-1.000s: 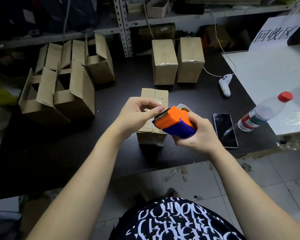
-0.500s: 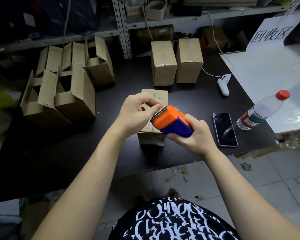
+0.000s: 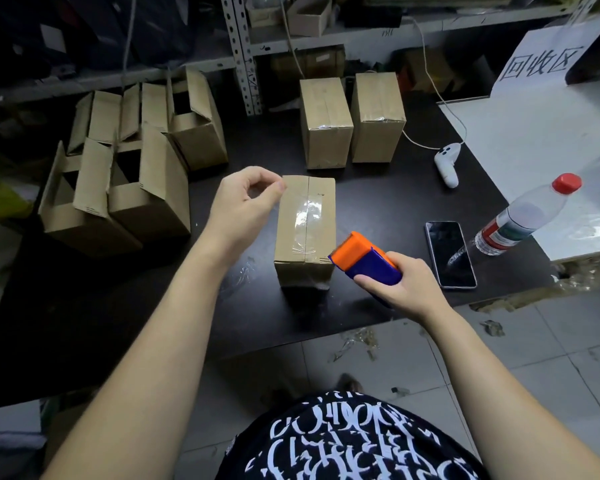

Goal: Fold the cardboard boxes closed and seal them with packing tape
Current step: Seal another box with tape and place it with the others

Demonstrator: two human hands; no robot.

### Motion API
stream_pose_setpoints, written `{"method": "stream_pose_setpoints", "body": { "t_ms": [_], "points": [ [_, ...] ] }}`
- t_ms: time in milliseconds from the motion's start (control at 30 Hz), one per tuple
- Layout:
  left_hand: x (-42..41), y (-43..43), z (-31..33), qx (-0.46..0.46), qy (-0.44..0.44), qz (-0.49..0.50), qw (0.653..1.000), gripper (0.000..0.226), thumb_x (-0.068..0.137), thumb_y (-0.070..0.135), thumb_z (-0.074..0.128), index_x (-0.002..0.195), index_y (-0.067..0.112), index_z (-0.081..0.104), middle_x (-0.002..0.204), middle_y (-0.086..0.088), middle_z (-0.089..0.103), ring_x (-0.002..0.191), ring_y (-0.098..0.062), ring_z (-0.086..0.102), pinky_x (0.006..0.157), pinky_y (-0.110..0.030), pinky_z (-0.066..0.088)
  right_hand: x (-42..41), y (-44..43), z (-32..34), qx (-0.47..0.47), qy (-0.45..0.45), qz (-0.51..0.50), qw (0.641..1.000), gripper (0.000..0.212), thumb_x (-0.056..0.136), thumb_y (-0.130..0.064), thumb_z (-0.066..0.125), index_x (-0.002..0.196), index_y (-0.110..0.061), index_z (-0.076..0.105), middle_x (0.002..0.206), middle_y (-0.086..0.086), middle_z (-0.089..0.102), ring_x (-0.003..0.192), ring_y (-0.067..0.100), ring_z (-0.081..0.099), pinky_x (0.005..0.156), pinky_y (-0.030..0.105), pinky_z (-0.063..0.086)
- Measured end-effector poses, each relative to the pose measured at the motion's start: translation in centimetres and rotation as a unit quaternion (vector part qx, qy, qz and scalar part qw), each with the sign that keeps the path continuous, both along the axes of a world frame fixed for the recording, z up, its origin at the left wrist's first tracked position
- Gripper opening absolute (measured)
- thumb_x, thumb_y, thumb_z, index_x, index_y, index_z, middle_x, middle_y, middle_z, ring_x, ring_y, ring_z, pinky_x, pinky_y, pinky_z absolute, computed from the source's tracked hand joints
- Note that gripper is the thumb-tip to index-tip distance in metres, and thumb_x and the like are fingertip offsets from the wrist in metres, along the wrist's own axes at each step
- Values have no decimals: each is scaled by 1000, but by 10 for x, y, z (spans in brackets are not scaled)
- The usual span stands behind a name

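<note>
Since a second ago the hands have parted: left hand (image 3: 243, 207) pinches tape (image 3: 307, 214) drawn over the closed box (image 3: 291, 237) on the bench (image 3: 378, 209), right hand (image 3: 406, 289) holds the dispenser (image 3: 359, 252) in full grip at its near-right corner; sealing judged begun.

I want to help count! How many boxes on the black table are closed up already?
3. The front box stands nearest the person; the back left box and back right box stand side by side. The open boxes at left could hide more.

White sign (image 3: 534, 46) top right w/ "回收区", shirt lettering (image 3: 343, 441) illegible, bottle label (image 3: 498, 234) blurry
</note>
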State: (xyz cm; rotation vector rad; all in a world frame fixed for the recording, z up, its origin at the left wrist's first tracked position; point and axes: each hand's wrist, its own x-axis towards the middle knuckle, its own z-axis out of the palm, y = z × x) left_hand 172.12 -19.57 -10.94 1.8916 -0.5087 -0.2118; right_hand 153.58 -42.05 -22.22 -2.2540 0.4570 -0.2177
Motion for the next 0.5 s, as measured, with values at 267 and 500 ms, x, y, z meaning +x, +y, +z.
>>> {"method": "stream_pose_setpoints", "body": {
  "t_ms": [267, 500],
  "points": [
    [-5, -9, 3, 24, -6, 42, 999, 1, 92, 21, 77, 92, 21, 78, 87, 4, 75, 83, -8, 70, 74, -19, 54, -2, -2, 0, 14, 15, -33, 999, 37, 78, -52, 85, 75, -27, 58, 67, -10, 63, 64, 10, 59, 59, 29, 45],
    [-2, -19, 19, -32, -32, 35, 998, 9, 96, 14, 73, 90, 20, 76, 82, 4, 73, 75, -7, 68, 70, -13, 49, -2, -1, -3, 70, -21, -21, 997, 30, 78, -56, 79, 78, -34, 58, 69, -20, 65, 62, 6, 59, 58, 17, 43]
  ]
}}
